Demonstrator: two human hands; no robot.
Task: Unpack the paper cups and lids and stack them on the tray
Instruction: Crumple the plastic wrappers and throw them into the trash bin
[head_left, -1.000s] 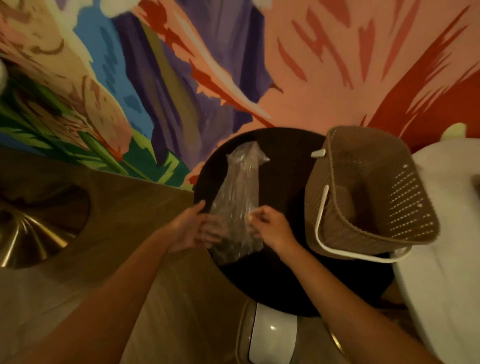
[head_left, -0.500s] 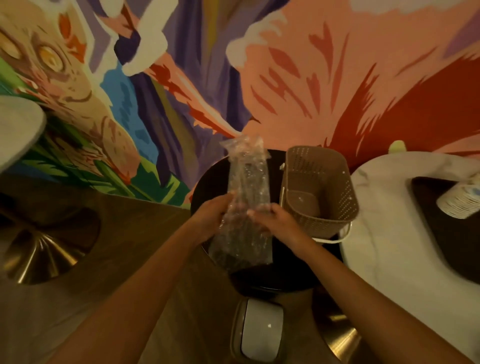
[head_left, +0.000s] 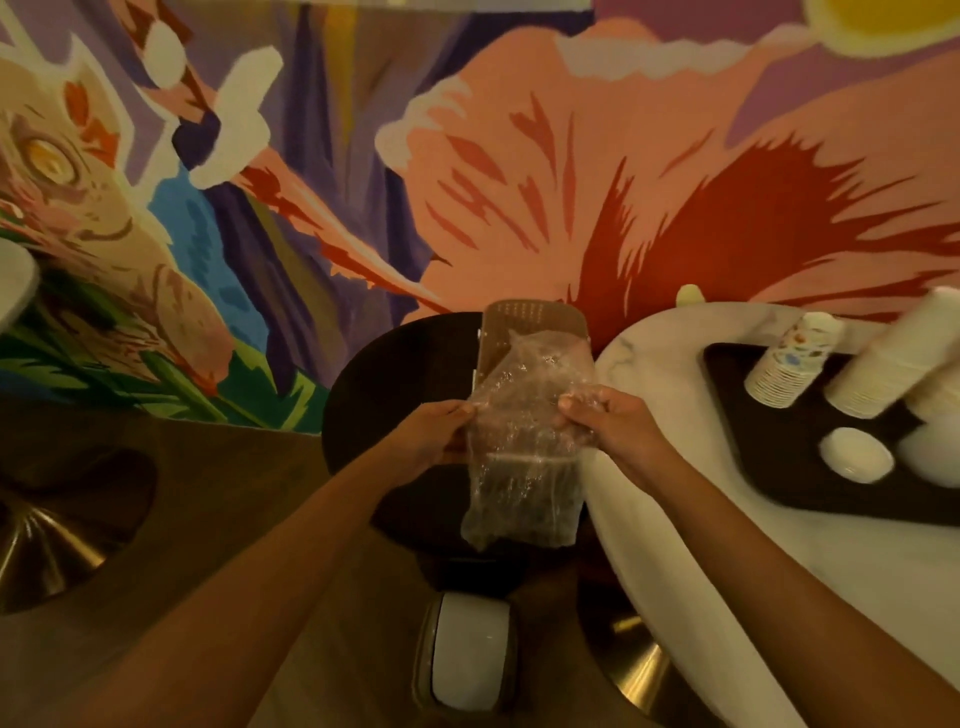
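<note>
Left hand, right hand pinch plastic bag (crumpled), hiding brown basket; cup stacks right.

A clear plastic bag, a perforated brown basket, a dark tray, white-and-patterned paper cups, a white marble table.

Two hands, one plastic bag, one basket, one tray, two cup stacks, two lids, two benches.
</note>
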